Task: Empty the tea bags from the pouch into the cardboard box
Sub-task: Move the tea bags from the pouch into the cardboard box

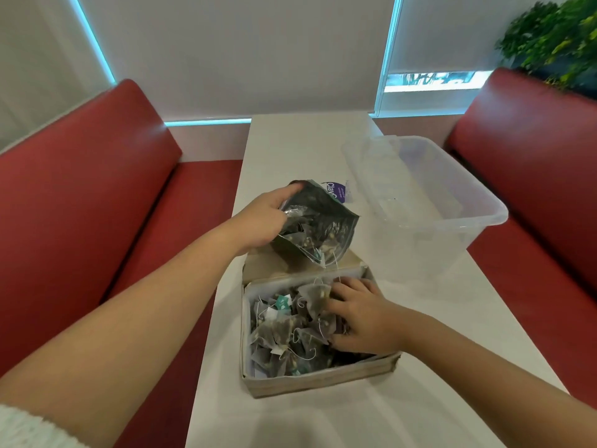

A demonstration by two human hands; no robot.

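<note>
My left hand [261,218] gripped the dark clear-fronted plastic pouch [318,226], tilted over the shallow brown cardboard box [310,384]; my right hand [361,313] lay spread, fingers wide, on the pyramid tea bags [284,331] inside.

A long white surface [290,147] runs away toward the far wall, flanked by two red padded benches, one on the left [97,176] and one on the right [529,147]. Pale roller blinds [232,53] cover the windows, with cyan-tinted daylight leaking along their edges and a bright strip below the right blind. A leafy green plant [555,37] stands behind the right bench
</note>
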